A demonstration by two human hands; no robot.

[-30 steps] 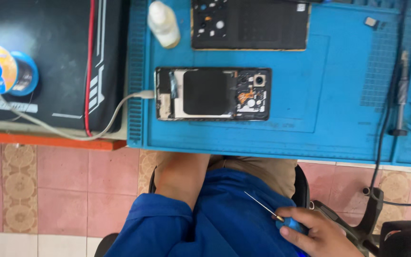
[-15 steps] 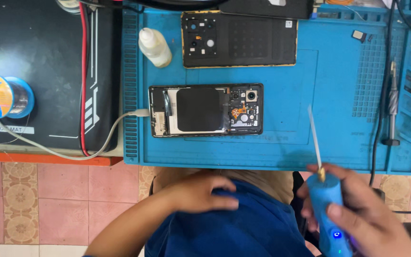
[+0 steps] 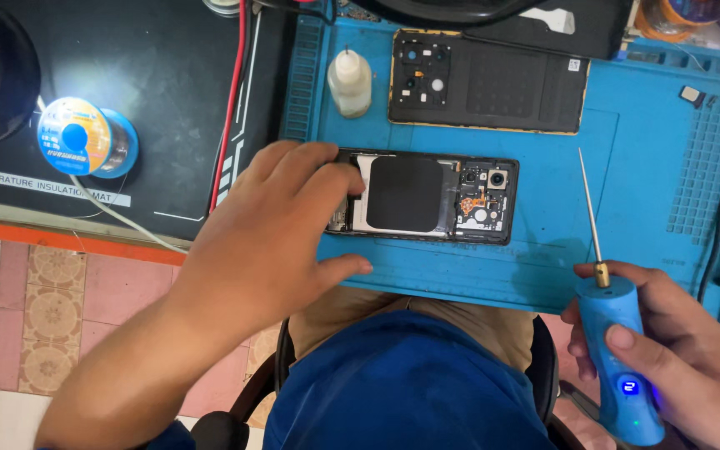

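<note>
A blue work mat (image 3: pixel 643 192) covers the right part of the bench, its ridged near edge running just above the person's lap, and it carries everything being worked on; left of it lies a black insulation mat (image 3: pixel 152 125). Near the mat's far edge rests a removed phone back cover (image 3: pixel 502 83), inner face up and set apart from the work, as is the small white squeeze bottle (image 3: pixel 349 81) just beside its left end. A solder spool (image 3: pixel 85 137) sits well off on the black mat.

The opened phone (image 3: pixel 443 198) lies flat toward the mat's near edge, its long side parallel to that edge and its insides facing up, which appears meant to keep the screws and boards within reach.

The left hand (image 3: pixel 264 237) comes in from the near left, palm down, fingers spread over the phone's left end and thumb stretched along the near edge of the mat; it presses the phone in place, seemingly to steady it, not clasping it.

The right hand (image 3: pixel 677 350) is wrapped firmly around a blue electric screwdriver (image 3: pixel 614 350), held off the mat's near right edge. Its thin bit points away from the person, hovering apart from the phone.
</note>
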